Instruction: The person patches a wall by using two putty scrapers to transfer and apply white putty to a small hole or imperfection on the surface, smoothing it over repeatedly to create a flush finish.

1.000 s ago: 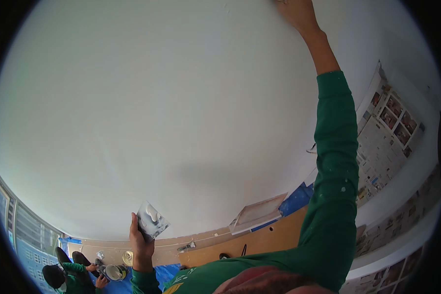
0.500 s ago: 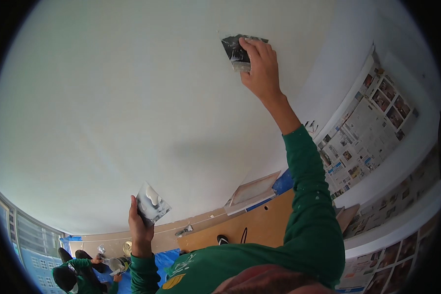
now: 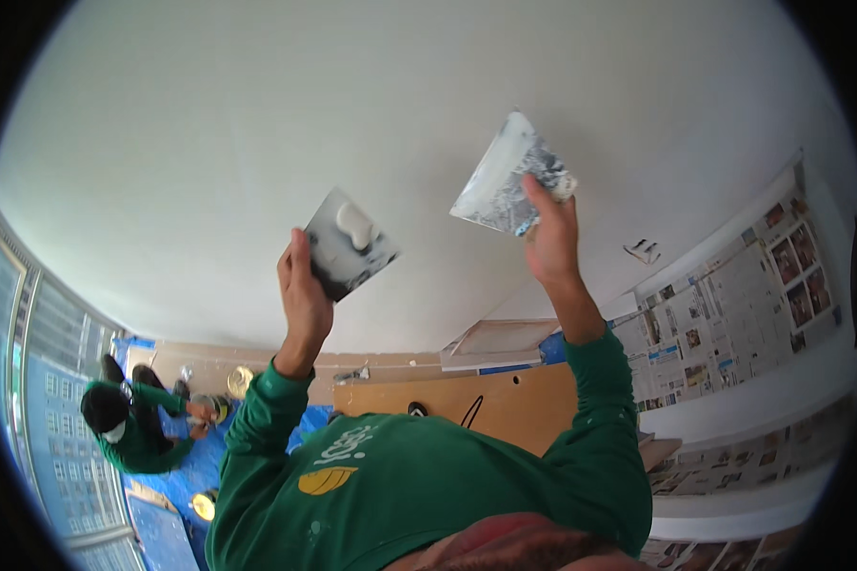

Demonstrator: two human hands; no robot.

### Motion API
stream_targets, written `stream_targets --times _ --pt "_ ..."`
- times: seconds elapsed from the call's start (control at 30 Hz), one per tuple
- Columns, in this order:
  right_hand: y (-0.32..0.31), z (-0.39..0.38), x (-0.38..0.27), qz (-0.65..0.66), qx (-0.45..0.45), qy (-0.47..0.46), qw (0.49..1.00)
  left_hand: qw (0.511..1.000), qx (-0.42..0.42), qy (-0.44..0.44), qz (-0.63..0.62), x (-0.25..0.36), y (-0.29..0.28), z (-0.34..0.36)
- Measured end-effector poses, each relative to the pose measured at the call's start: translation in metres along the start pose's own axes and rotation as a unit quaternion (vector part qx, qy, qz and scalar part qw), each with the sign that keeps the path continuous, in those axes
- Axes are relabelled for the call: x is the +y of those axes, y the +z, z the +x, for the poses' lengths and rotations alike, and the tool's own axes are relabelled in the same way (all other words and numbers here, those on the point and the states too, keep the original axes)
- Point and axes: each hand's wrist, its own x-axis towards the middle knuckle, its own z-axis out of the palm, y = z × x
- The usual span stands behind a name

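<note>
Two flat-bladed putty knives are up in front of the pale wall [image 3: 209, 114]. My left hand [image 3: 303, 295] is closed on one putty knife [image 3: 338, 255], whose flat face carries a thick dab of white filler [image 3: 355, 226]. My right hand [image 3: 554, 228] grips the other putty knife [image 3: 505, 176], its broad blade coated with white filler and its edge pointing up and left. A gap separates the two blades. Both appear held off the wall.
A co-worker [image 3: 138, 419] in green sits at the lower left by pots on blue sheeting [image 3: 176, 490]. Windows [image 3: 57, 381] line the left. A wooden board [image 3: 524, 404] lies below me; newspaper [image 3: 709, 305] covers surfaces at the right.
My right hand has come down from high on the wall and turned its putty knife over. My left hand has risen with its knife, bringing both closer together.
</note>
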Motion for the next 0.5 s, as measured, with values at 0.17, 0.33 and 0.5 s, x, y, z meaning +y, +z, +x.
stream_targets --times 0.17,0.33,0.5 --pt "0.027 -0.053 -0.029 0.232 -0.019 0.318 0.919 0.879 -0.118 0.389 0.247 0.012 0.011 -0.003" --pt "0.048 -0.067 -0.044 0.251 -0.095 0.369 0.89 0.686 -0.154 0.622 0.345 0.027 0.029 -0.002" --pt "0.038 -0.063 -0.054 0.276 -0.164 0.38 0.867 0.604 -0.236 0.678 0.347 0.029 0.037 0.011"
